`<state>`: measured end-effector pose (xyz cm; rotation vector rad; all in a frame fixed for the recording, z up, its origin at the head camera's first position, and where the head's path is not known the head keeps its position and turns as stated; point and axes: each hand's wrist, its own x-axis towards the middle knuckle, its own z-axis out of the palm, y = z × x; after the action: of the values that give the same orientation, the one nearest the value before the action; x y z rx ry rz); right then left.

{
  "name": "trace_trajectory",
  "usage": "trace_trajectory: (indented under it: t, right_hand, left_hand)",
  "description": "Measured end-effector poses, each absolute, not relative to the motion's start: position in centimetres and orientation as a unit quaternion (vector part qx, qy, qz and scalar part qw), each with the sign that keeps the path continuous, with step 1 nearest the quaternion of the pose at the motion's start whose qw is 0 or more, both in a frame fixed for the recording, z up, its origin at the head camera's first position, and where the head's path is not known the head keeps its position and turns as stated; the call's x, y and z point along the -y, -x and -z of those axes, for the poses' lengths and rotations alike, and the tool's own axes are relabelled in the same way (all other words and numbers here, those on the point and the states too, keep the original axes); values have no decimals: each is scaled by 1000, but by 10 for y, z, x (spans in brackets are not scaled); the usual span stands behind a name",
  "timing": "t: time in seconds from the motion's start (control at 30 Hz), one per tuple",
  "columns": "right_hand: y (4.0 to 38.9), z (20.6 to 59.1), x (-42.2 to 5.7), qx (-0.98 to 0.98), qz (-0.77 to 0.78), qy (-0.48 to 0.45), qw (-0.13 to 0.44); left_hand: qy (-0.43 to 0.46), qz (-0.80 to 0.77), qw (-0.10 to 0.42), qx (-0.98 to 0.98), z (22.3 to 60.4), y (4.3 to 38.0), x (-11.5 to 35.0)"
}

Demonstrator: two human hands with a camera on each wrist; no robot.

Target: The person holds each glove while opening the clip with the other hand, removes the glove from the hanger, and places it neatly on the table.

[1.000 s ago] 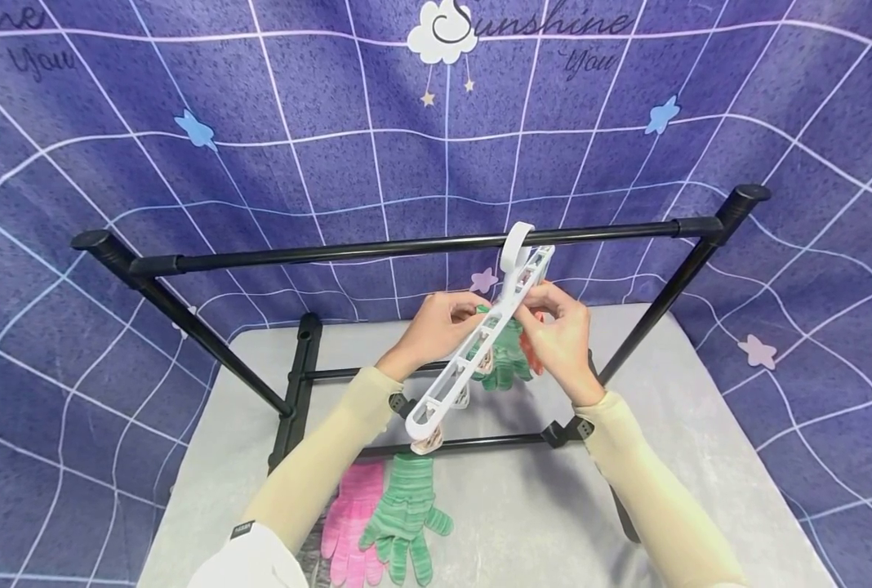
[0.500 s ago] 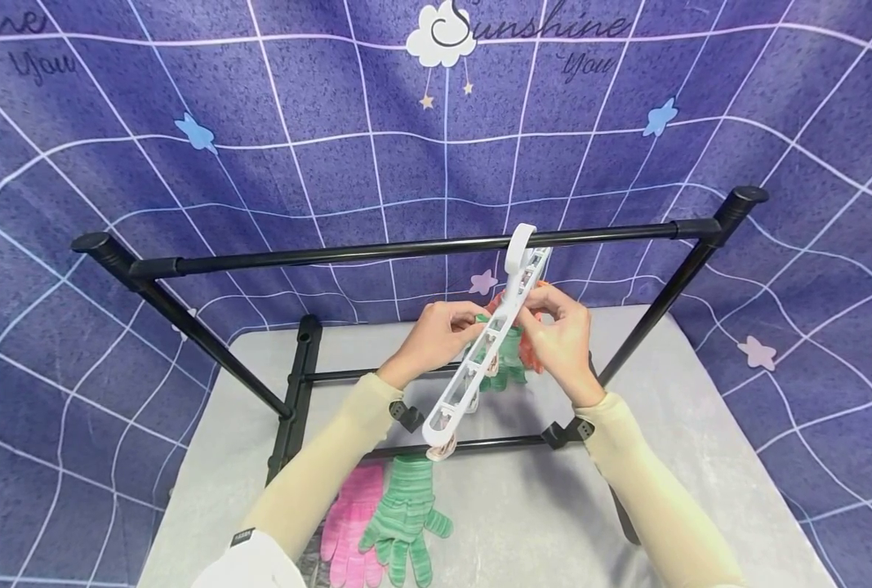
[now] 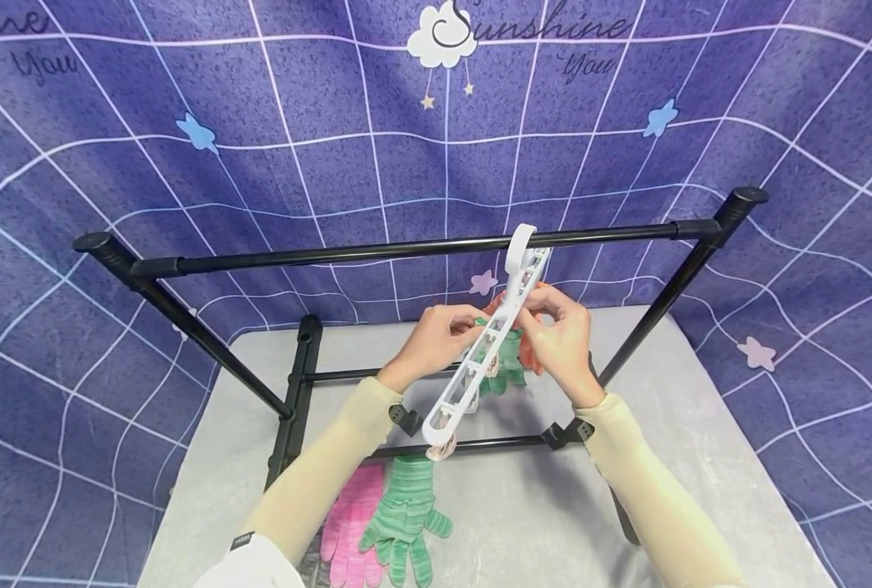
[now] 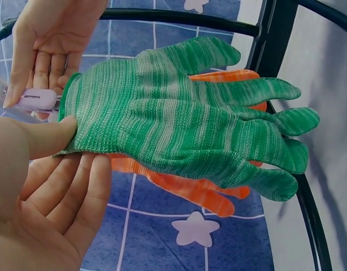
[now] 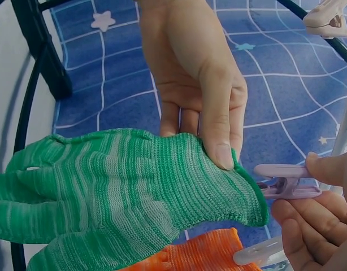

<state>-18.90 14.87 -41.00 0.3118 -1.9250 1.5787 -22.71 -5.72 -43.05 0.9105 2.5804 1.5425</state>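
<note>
My left hand [image 3: 439, 339] pinches the cuff of a green striped knit glove [image 4: 179, 113] between thumb and fingers. On the other side, my right hand [image 3: 559, 331] squeezes a pale purple clothespin [image 5: 289, 179] between thumb and fingers, its tip right at the cuff edge. The clothespin belongs to a white clip hanger [image 3: 473, 363], hooked over the black rack's top bar [image 3: 333, 251]. Behind the green glove hangs an orange glove [image 5: 204, 251], a whitish clip at its cuff. In the head view the hanger partly hides the green glove.
On the table in front lie a pink glove [image 3: 353, 523] and another green glove [image 3: 407, 518], overlapping. Other clips dangle from the hanger, one beige clip [image 3: 442, 447] at its near end. The rack's black posts [image 3: 215, 327] flank both arms; a purple grid-patterned curtain [image 3: 377, 163] stands behind.
The hanger's near end has swung a little right and toward me. My left hand has dropped slightly with the glove cuff; the right hand stays almost still. The last half second shows hardly any movement.
</note>
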Motion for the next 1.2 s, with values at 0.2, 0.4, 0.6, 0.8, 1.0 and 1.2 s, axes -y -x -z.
trace_trajectory:
  t: [0.2, 0.4, 0.6, 0.8, 1.0, 1.2]
  right_hand:
    - [191, 412, -153, 722, -604, -141, 307]
    - [191, 414, -153, 720, -609, -144, 301]
    - [188, 412, -151, 726, -604, -130, 302]
    - [175, 392, -145, 721, -613, -128, 297]
    - [167, 385, -144, 721, -617, -130, 288]
    - [168, 387, -145, 718, -626, -121, 280]
  left_hand:
    - [-278, -497, 2, -822, 433, 225, 57]
    - [-261, -499, 6, -826, 436, 220, 59]
    - [-246, -510, 10, -824, 437, 213, 60]
    - [-235, -519, 15, -822, 435, 208, 61]
    - [-234, -527, 17, -817, 432, 204, 62]
    - [-236, -534, 19, -812, 433, 202, 62]
